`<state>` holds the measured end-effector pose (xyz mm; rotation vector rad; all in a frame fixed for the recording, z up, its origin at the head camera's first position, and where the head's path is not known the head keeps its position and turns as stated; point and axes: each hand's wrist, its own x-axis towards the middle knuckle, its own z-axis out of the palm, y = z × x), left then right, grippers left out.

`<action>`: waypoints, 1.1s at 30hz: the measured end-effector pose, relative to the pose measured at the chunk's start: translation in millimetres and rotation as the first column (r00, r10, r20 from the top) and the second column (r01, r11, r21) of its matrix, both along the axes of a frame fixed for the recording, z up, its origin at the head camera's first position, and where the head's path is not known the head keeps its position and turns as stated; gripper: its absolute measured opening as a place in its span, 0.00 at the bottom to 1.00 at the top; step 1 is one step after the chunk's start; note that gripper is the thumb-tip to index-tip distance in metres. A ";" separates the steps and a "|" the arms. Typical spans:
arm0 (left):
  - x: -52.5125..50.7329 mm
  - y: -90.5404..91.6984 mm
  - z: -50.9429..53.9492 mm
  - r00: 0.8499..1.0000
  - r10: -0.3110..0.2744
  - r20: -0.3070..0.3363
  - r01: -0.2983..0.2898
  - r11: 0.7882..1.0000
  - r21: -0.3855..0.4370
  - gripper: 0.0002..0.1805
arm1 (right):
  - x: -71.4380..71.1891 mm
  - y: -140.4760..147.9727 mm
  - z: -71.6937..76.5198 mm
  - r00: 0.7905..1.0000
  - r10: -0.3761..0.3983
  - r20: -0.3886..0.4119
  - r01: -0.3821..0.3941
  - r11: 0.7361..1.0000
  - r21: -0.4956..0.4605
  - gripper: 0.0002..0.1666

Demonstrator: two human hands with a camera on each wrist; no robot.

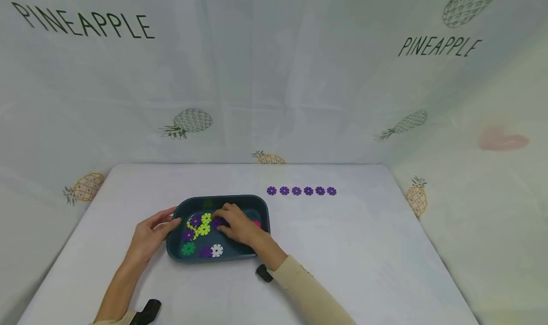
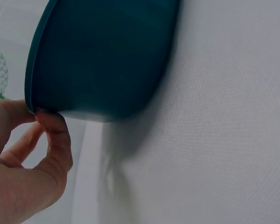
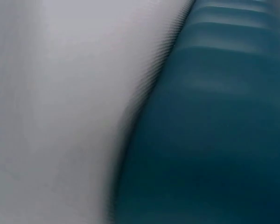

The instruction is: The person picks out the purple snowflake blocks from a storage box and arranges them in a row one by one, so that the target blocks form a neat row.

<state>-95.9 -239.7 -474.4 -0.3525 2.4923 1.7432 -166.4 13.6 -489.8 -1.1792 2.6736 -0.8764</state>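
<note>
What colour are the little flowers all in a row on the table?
All six flowers in the row are purple. The head view shows them best.

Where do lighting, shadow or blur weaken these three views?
Head view: evenly lit, and the row of purple flower-shaped pieces reads clearly; left wrist view: dimmer, with a soft shadow on the white textured table surface beside the dark teal rounded tray; right wrist view: heavily blurred, pale bands crossing the tray's wall, and the bare right hand not visible there.
</note>
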 end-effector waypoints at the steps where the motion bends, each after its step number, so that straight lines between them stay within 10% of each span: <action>1: 0.4 0.5 -0.3 1.000 0.000 0.001 0.000 1.000 -0.002 0.37 | 0.8 0.8 0.7 1.000 0.009 -0.008 -0.010 1.000 -0.025 0.14; 19: 1.4 3.9 -2.8 1.000 0.000 -0.002 0.000 1.000 -0.012 0.36 | -5.9 35.9 13.6 0.998 -0.068 -0.005 0.062 0.938 -0.340 0.12; 33: 1.2 0.5 -3.6 1.000 0.008 -0.008 -0.008 1.000 -0.011 0.37 | -19.3 73.4 16.7 0.971 -0.218 0.099 0.239 0.835 -0.496 0.13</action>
